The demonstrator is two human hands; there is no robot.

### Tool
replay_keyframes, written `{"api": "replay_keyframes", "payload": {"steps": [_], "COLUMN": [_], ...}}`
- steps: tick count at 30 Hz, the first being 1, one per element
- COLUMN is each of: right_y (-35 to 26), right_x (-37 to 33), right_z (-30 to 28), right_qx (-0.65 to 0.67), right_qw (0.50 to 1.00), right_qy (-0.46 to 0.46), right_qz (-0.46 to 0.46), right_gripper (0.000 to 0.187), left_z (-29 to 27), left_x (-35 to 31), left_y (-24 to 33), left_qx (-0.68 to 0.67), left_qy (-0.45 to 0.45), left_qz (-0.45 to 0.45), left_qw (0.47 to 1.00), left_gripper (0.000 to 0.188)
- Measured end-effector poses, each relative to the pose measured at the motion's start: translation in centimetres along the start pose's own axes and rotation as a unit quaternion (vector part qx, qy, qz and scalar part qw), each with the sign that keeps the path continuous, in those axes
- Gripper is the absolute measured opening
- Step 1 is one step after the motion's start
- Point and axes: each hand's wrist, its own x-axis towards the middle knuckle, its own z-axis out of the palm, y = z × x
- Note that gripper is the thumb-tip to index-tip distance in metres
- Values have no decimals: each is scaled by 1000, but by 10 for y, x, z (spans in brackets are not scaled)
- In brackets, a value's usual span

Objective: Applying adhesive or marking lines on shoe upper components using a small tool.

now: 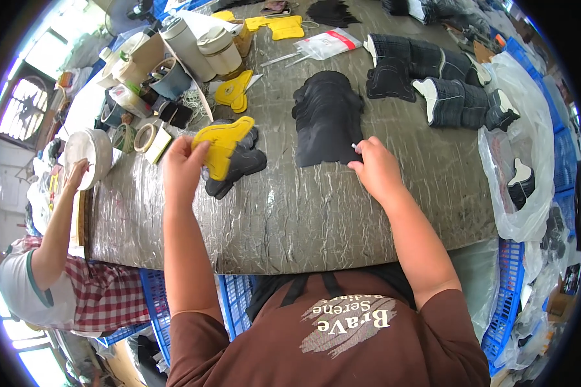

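Observation:
Between the thumb and fingers of my left hand [179, 169] is a flat yellow template [221, 147], cut in a curved shape with notches. It is held tilted over a small pile of black cut pieces [246, 165] on the table. My right hand [379, 170] is closed in a pinch at the lower right edge of a fanned stack of black cut pieces [328, 119]. A small white tip pokes out from its fingers; the rest of that thing is hidden.
Behind my left hand stand a jug [218, 51], a blue-grey pot [170, 79] and a tape roll [145, 137]. More yellow templates [234, 91] lie beyond. Bundled black pieces with white edges [458, 103] sit right, beside a plastic bag [526, 193]. A co-worker's hand [77, 173] is at left.

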Motion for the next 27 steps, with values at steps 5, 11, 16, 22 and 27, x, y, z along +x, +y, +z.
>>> {"api": "replay_keyframes", "payload": {"steps": [5,11,16,22,27], "right_y": [-19,-27,-22,-20,-21], "right_x": [-52,-94,-96,-99,-100], "right_z": [-12,-9,-3,0,-2], "right_qx": [25,82,82,95,96], "right_qw": [990,992,991,990,989], "right_qy": [-133,-53,-47,-39,-22], "right_qz": [-45,-82,-94,-93,-106], "right_gripper": [35,37,36,32,31], "left_z": [42,96,97,81,83], "left_x": [-46,-83,-102,-147,-159], "left_y": [14,53,47,39,34], "left_qx": [-83,71,155,147,138], "left_qy": [-215,-325,-183,-220,-165], "left_qz": [-46,-15,168,180,207], "left_qw": [972,943,956,948,955], "left_gripper": [17,38,41,31,22]}}
